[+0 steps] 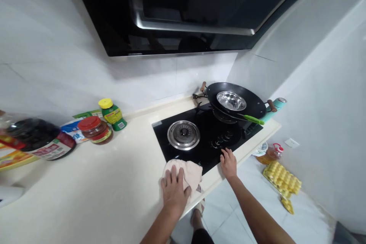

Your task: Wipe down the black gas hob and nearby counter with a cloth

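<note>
The cloth [187, 172], soft, light and crumpled, is pressed flat under the spread left hand [173, 190] at the hob's [200, 148] front edge on the counter [100, 183]. It is judged easily bunched from above. The right hand [228, 163] is rested open, fingertips on the glossy glass, nothing held

Your left hand [173, 190] presses flat on a beige cloth [188, 172], which lies crumpled on the pale surface [100, 183] with its far edge (the bunched part) overlapping the front-left corner of the black glass hob [206, 139]. Your right hand [228, 163] rests its fingertips on the hob's front edge, just below the knobs [224, 139].
</note>
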`<action>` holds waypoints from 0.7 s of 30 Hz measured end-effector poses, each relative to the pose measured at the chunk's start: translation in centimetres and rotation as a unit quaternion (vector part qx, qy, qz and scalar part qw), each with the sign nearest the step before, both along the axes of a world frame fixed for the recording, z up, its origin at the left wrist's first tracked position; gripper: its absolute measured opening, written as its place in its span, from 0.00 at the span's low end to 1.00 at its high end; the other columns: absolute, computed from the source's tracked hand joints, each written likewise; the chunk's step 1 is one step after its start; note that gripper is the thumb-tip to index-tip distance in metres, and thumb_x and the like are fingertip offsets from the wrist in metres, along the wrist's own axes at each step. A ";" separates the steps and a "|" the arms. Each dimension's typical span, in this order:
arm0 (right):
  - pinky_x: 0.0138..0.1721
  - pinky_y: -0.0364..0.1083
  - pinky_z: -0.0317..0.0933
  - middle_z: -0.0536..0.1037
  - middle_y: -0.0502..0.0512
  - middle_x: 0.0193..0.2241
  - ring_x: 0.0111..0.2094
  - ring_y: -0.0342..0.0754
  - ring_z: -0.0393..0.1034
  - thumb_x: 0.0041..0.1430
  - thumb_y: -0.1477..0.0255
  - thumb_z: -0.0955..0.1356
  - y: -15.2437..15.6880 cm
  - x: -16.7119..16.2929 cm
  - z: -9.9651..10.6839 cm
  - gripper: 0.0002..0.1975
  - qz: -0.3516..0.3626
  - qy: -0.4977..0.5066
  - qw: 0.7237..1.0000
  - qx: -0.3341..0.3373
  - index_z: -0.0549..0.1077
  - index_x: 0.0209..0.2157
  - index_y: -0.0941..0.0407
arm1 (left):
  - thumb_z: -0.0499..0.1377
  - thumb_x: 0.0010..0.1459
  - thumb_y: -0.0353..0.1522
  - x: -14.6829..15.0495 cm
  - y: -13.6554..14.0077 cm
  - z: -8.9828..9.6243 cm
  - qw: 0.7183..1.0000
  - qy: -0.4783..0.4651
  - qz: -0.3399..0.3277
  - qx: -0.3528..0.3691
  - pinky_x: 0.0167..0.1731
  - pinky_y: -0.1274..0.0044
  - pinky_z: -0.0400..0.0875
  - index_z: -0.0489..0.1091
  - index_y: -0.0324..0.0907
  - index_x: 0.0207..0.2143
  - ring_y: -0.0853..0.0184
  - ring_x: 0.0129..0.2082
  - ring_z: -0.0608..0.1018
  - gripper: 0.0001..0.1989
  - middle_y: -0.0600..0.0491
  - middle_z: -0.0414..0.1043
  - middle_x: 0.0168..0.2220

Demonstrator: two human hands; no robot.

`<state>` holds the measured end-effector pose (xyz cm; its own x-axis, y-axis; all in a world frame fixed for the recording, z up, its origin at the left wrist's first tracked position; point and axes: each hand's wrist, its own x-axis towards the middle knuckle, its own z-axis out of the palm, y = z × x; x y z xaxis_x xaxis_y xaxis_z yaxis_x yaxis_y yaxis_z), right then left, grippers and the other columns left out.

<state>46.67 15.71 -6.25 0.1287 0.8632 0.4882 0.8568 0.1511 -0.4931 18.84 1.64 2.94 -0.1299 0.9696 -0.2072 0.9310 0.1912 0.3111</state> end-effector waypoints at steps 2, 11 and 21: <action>0.61 0.64 0.60 0.75 0.67 0.57 0.64 0.63 0.63 0.70 0.66 0.58 -0.3 0.3 -0.4 0.21 -0.013 -0.048 0.999 -0.018 0.77 0.53 0.56 | 0.62 0.56 0.36 0.0 1.1 -0.1 1.000 -0.002 -0.013 -0.018 0.70 0.42 0.47 0.58 0.47 0.71 0.36 0.75 0.51 0.40 0.40 0.48 0.77; 0.65 0.60 0.57 0.77 0.61 0.52 0.60 0.57 0.66 0.71 0.70 0.59 1.3 1.3 1.0 0.16 0.079 -0.078 0.994 -0.020 0.76 0.50 0.53 | 0.51 0.62 0.29 0.1 4.3 -0.1 0.994 -0.049 -0.049 0.079 0.67 0.50 0.60 0.70 0.41 0.62 0.45 0.72 0.61 0.27 0.41 0.64 0.71; 0.62 0.62 0.62 0.75 0.63 0.51 0.56 0.57 0.69 0.74 0.63 0.58 1.2 1.7 0.4 0.18 -0.004 0.059 0.998 0.014 0.77 0.41 0.54 | 0.45 0.63 0.26 4.1 13.0 -0.7 0.967 -0.155 -0.125 0.159 0.68 0.59 0.61 0.72 0.45 0.58 0.61 0.65 0.72 0.26 0.47 0.75 0.62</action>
